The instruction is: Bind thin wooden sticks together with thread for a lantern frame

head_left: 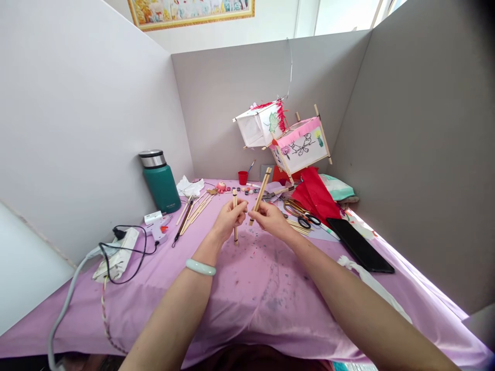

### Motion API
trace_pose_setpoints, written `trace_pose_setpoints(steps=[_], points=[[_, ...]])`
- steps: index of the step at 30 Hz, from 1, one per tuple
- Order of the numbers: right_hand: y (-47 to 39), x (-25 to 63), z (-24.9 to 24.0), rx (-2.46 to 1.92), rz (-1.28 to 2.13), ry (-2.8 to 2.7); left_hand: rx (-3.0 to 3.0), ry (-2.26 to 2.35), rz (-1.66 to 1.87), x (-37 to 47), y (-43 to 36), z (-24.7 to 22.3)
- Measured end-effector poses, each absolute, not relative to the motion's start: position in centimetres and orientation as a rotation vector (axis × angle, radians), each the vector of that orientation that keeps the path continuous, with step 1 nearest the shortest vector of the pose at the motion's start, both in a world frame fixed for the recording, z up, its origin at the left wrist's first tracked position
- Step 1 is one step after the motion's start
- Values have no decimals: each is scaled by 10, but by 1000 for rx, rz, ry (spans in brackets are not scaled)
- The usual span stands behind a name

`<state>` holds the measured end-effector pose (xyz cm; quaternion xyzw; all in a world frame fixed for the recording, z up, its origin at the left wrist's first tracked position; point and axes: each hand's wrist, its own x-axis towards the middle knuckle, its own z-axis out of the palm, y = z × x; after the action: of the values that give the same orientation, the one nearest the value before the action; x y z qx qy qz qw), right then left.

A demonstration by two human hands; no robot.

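Note:
My left hand [231, 218] is closed around an upright wooden stick [235, 234] with dark bands near its ends. In my right hand [268, 216] is a second piece, a bundle of wooden sticks [263, 188] bound with dark bands, leaning to the right. Both hands are close together above the purple cloth [251, 288], and the two wooden pieces are apart. Beyond my right hand lie scissors [305, 220] and thin sticks [299, 226]. More loose wooden sticks [199, 212] rest on the cloth left of my left hand.
A green bottle [160, 183], a glue gun [157, 226] and a power strip [118, 252] with cables stand left. Two paper lanterns [301, 147] hang at the back. Red fabric [317, 193] and a black phone [359, 245] lie right. Grey panels [216, 113] enclose the table.

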<state>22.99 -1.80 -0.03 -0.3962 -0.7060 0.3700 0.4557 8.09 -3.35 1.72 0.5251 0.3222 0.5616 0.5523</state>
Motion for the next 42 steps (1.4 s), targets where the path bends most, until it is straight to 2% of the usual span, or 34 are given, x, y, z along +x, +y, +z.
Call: trace_pose_setpoints(steps=[8, 15, 24, 42], points=[[-23, 222, -17, -1179, 726, -2123, 1349, 751, 1294, 71, -27, 11], [-24, 220, -17, -1100, 745, -2136, 1149, 655, 1325, 68, -27, 13], [-26, 220, -15, -1154, 595, -2222, 1168, 597, 1251, 72, -28, 10], [-19, 218, -23, -1105, 717, -2223, 1135, 532, 1285, 76, -27, 9]])
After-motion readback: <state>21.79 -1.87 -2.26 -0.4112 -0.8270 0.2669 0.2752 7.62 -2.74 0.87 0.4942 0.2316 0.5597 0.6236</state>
